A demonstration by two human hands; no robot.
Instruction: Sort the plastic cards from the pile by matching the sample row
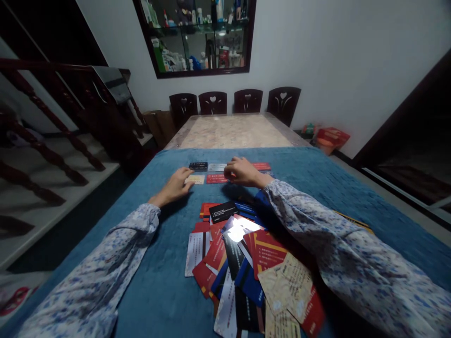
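My left hand [179, 184] rests on the cloth at the left edge of a cream card [196, 179], thumb and fingers apart. Just behind that card lies a black card [198, 166]. My right hand [243, 172] is bent over the right end of a red card [215, 179], its fingers curled down and close together. Whether anything is pinched in them is hidden. A silvery card [217, 167] and another red card [261, 166] sit in the back row, partly behind this hand. Closer to me spreads a heap of overlapping cards, including a black card [224, 212] and a blue card [249, 281].
A blue cloth [155, 263] covers the near part of the long table, whose pale top [239, 131] shows beyond. Dark chairs [213, 102] line the far end. Bright glare hides part of the heap. My right forearm covers the cloth beside it.
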